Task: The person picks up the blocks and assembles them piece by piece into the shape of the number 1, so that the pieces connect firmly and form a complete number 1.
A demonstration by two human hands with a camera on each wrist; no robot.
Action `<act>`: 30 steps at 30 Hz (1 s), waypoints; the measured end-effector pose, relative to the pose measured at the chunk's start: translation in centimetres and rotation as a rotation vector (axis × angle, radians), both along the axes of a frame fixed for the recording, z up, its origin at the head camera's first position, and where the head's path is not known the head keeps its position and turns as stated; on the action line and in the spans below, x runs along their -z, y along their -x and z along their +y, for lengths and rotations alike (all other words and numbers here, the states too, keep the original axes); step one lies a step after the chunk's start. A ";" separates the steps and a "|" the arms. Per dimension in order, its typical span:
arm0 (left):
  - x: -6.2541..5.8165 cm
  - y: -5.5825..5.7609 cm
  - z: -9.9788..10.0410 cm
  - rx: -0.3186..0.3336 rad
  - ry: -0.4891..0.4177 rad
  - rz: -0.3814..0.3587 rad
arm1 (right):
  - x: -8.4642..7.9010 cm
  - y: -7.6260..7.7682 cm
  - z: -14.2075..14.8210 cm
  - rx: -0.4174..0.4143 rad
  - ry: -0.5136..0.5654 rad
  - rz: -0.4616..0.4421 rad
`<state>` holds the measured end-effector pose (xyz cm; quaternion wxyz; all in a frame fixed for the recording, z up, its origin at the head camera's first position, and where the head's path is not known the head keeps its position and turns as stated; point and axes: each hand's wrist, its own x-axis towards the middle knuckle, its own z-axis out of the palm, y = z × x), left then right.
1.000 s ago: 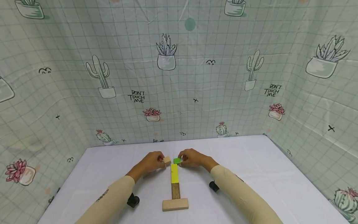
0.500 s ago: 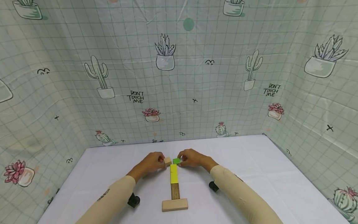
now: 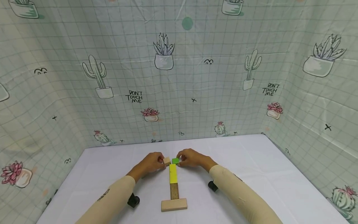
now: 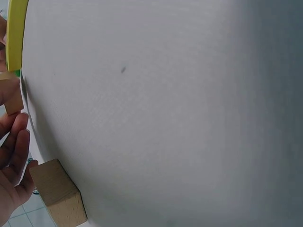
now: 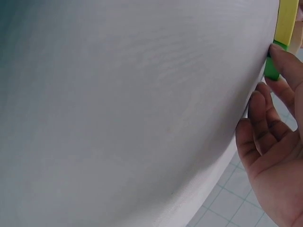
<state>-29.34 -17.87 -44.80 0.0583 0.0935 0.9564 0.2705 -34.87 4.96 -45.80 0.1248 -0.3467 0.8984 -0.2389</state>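
Observation:
My left hand (image 3: 152,162) pinches a small pale wooden block (image 3: 167,161) between thumb and fingers, at the far left corner of a yellow block (image 3: 173,174). Opposite it, my right hand (image 3: 190,157) pinches a green block (image 3: 175,161) at the yellow block's far right corner. A brown wooden block (image 3: 174,191) continues the line toward me, and a pale wooden plank (image 3: 174,205) lies crosswise at its near end. In the left wrist view, another wooden block (image 4: 56,191) lies by the little finger of the left hand; the hand and arm mostly hide it from the head view.
A white-covered table (image 3: 237,155) bears the blocks. Behind it and at both sides hangs a gridded cloth (image 3: 184,118) printed with potted plants. Black wrist devices (image 3: 133,200) show under both sleeves.
The whole head view has shifted slightly, so things sit a little farther left. Both hands keep their pinch on the small blocks, with hardly any movement.

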 end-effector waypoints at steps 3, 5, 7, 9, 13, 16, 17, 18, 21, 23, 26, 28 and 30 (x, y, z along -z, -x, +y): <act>0.0 0.0 0.1 0.000 0.005 -0.005 | -0.1 -0.1 0.0 0.002 -0.003 -0.001; 0.0 0.0 0.2 -0.001 0.006 -0.008 | -0.1 -0.1 0.0 0.006 0.000 -0.007; 0.0 0.0 0.2 0.003 0.009 -0.008 | -0.1 -0.1 0.0 0.016 0.002 -0.015; 0.0 0.0 0.3 0.004 0.012 -0.008 | 0.0 0.0 0.0 0.022 -0.002 -0.015; 0.0 0.1 0.4 0.002 0.010 -0.016 | 0.2 0.1 -0.1 0.023 -0.014 -0.006; 0.0 0.1 0.6 -0.009 0.007 -0.030 | 0.3 0.1 -0.1 0.023 -0.017 -0.002; 0.0 0.1 0.6 -0.009 0.010 -0.030 | 0.3 0.1 -0.1 0.029 -0.020 -0.004; 0.0 0.1 0.7 -0.009 0.013 -0.032 | 0.2 0.1 -0.1 0.030 -0.018 -0.006; 0.1 0.1 0.8 -0.012 0.019 -0.033 | 0.2 0.0 -0.1 0.033 -0.014 -0.013; 0.1 0.1 0.8 -0.013 0.024 -0.033 | 0.2 -0.1 -0.1 0.038 -0.015 -0.019; 0.0 0.1 0.9 -0.010 0.025 -0.032 | 0.1 -0.1 -0.1 0.034 -0.014 -0.018; 0.0 0.1 0.9 -0.008 0.025 -0.032 | 0.0 -0.2 -0.2 0.033 -0.018 -0.014; -0.1 0.1 0.8 -0.008 0.025 -0.031 | 0.0 -0.1 -0.2 0.029 -0.015 -0.011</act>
